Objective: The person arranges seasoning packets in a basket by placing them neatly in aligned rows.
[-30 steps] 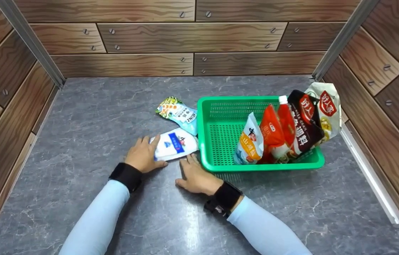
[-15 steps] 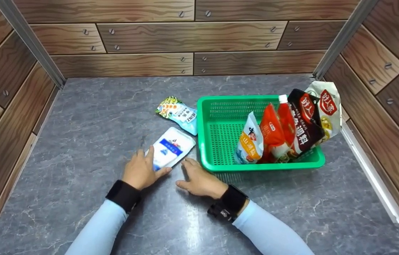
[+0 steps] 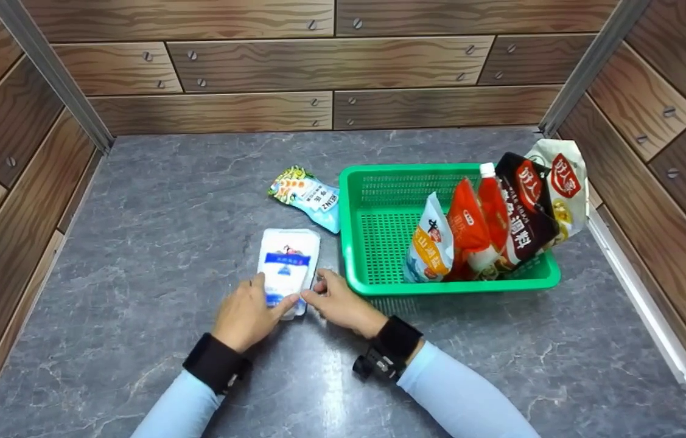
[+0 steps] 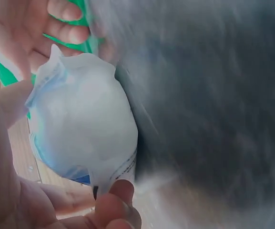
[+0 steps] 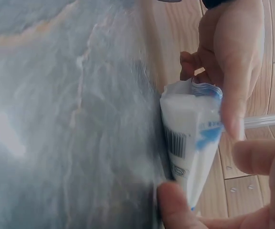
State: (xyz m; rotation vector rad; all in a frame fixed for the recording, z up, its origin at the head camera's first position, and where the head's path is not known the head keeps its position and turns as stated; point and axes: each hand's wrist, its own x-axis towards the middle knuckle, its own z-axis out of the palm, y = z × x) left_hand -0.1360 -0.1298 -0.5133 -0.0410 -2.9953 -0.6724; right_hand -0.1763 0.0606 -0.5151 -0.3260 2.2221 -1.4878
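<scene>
A white pouch (image 3: 287, 255) with a blue band lies front side up on the grey tabletop, left of the green basket (image 3: 449, 289). My left hand (image 3: 248, 313) holds its near end, fingers along the left edge and thumb across the near right corner. In the left wrist view, the fingertips curl at the edge of the pouch (image 4: 85, 114). Beside the pouch's right edge is my right hand (image 3: 343, 304), its thumb near the left thumb. The right wrist view has the right fingers and thumb spread on either side of the pouch (image 5: 194, 138); firm contact cannot be made out.
A Heinz pouch (image 3: 309, 194) lies behind, against the basket's left wall. Standing in the basket's right half are a blue-and-orange pouch (image 3: 431, 249), red packages (image 3: 464, 213), a black bag (image 3: 528, 213) and a cream bag (image 3: 568, 176). Wood-patterned walls surround the tabletop.
My left hand has drawn the white pouch toward me, away from the basket, and turned it from slanted to nearly straight. The right hand has stayed near, its thumb and fingers now closer together.
</scene>
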